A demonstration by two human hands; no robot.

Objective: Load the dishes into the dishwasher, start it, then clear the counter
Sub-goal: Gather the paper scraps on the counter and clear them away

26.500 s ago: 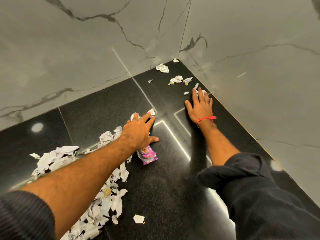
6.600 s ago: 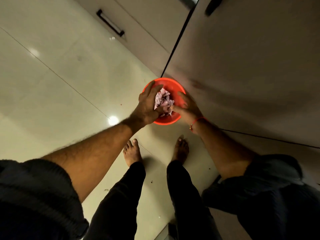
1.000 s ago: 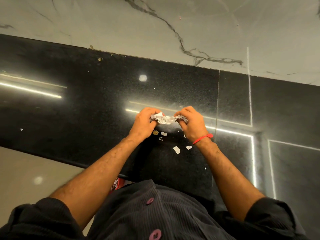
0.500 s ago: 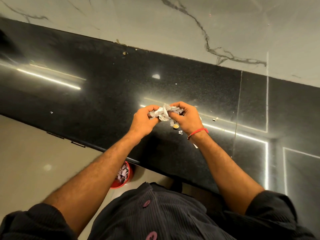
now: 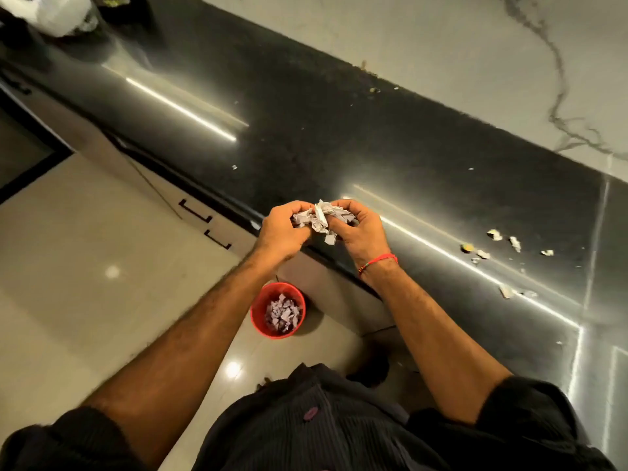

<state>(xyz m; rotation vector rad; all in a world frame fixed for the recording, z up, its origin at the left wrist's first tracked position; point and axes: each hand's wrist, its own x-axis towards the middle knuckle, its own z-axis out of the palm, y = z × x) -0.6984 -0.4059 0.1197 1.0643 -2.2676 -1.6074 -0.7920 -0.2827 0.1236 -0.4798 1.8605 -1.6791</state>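
Holding a wad of torn paper (image 5: 321, 217) between them above the counter (image 5: 373, 158) edge, the left hand (image 5: 282, 232) and right hand (image 5: 358, 232) curl their fingers around it; the red bin (image 5: 260, 316) sits on the floor below.

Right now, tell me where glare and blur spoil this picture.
Head view: long bright streaks of glare run across the glossy black counter, and a round light spot reflects off the floor; the white object at the counter's far left end is smeared by blur; both hands' paper scraps and the red bin stay fairly sharp; straight edges bow from the wide lens.
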